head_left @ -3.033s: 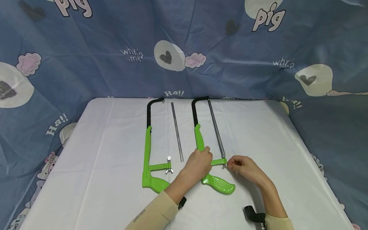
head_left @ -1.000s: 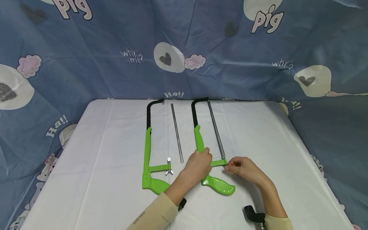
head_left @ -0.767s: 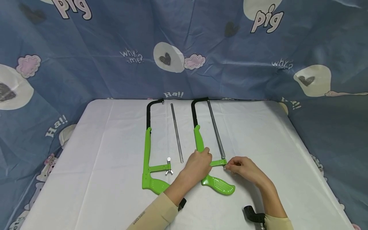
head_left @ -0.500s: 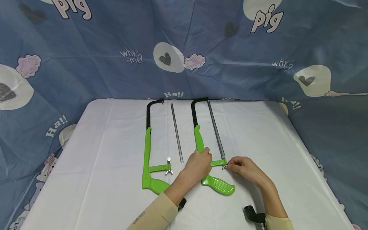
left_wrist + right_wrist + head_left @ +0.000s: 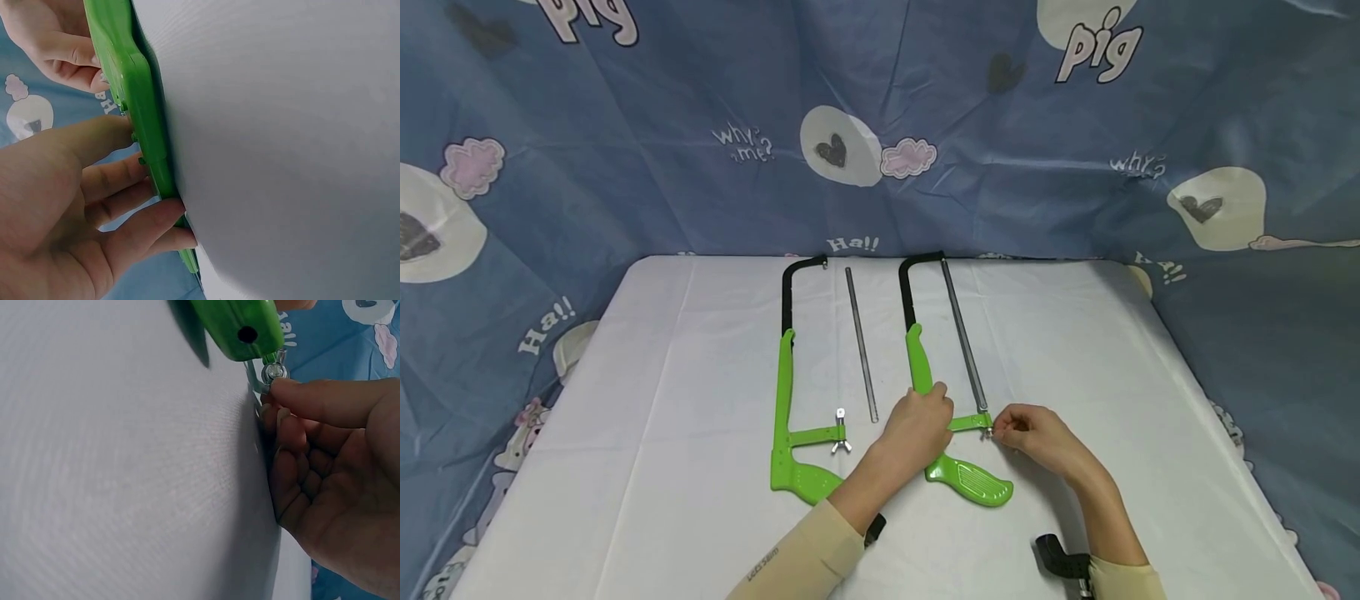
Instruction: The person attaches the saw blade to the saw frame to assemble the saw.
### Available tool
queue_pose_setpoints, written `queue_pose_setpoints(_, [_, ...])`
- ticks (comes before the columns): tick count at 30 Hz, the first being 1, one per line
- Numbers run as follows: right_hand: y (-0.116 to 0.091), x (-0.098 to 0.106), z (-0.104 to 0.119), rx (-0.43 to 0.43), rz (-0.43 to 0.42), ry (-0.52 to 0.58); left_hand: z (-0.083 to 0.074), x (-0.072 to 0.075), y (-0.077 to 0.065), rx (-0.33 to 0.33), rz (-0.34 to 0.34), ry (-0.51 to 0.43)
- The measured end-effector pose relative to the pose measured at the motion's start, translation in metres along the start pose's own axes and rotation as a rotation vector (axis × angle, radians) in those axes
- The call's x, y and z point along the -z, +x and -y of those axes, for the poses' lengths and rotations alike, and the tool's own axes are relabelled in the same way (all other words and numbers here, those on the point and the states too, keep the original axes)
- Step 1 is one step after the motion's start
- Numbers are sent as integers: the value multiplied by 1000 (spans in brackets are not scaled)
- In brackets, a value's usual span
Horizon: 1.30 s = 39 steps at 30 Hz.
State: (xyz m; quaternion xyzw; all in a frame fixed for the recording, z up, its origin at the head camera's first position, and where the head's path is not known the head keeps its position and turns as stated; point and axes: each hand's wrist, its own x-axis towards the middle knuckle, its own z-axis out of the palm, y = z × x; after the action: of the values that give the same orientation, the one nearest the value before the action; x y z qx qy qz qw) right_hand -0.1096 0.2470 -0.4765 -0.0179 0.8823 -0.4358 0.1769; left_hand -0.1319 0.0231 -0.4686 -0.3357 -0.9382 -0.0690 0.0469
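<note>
The small metal wing nut point(image 5: 988, 433) sits slightly right of the frame's centre, in its lower half, on the green lower arm of a hacksaw point(image 5: 970, 482). This hacksaw lies flat, its long axis running from upper centre down toward lower right, and its blade point(image 5: 966, 333) spans the gap. The right hand point(image 5: 1041, 437) is nearer to the nut and comes from its right side; thumb and fingertip pinch at the nut's edge. The left hand point(image 5: 919, 425) lies to the left of the nut and grips the hacksaw's green back.

Farther left, a second hacksaw point(image 5: 784, 383) lies without a blade, with a loose blade point(image 5: 862, 346) beside it. Everything rests on a white tablecloth point(image 5: 647, 400), before a blue printed cloth point(image 5: 715, 83).

The head view hides the left fingers; the left wrist view shows them wrapped around the frame. Only the right wrist view shows the thumb tip touching the nut.
</note>
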Motion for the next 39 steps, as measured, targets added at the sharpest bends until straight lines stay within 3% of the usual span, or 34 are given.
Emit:
queue_pose_setpoints(14, [-1, 0, 1, -27, 31, 13, -1, 3, 1, 1, 5, 6])
queue_pose_setpoints(27, [0, 2, -2, -33, 19, 25, -1, 3, 0, 0, -7, 11])
queue_pose_setpoints(39, [-3, -5, 0, 11, -28, 5, -1, 2, -1, 4, -3, 12])
